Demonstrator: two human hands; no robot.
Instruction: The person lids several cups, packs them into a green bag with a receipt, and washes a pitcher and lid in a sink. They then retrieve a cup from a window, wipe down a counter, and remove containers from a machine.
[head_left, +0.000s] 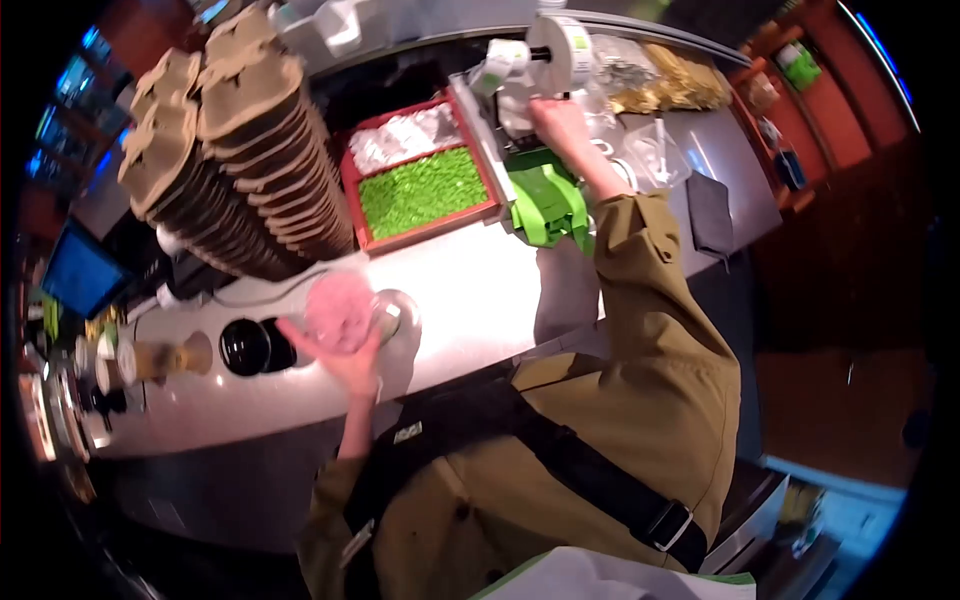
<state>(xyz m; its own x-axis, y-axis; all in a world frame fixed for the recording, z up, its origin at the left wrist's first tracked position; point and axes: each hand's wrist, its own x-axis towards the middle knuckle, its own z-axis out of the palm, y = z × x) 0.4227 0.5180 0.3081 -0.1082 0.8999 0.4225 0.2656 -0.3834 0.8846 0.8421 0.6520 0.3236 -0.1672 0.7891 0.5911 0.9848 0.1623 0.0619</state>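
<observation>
I judge the cup (340,305) light, its wall thin and likely to give under a squeeze, perhaps slippery if damp; grip should be gentle, around the side below the rim. It looks round, its contents pale pink. I find it over the counter (460,330), in the left hand (352,368), fingers spread around its near side. The right hand (560,125) is beside the label roll (570,55); its fingers look curled, but I cannot tell on what.
</observation>
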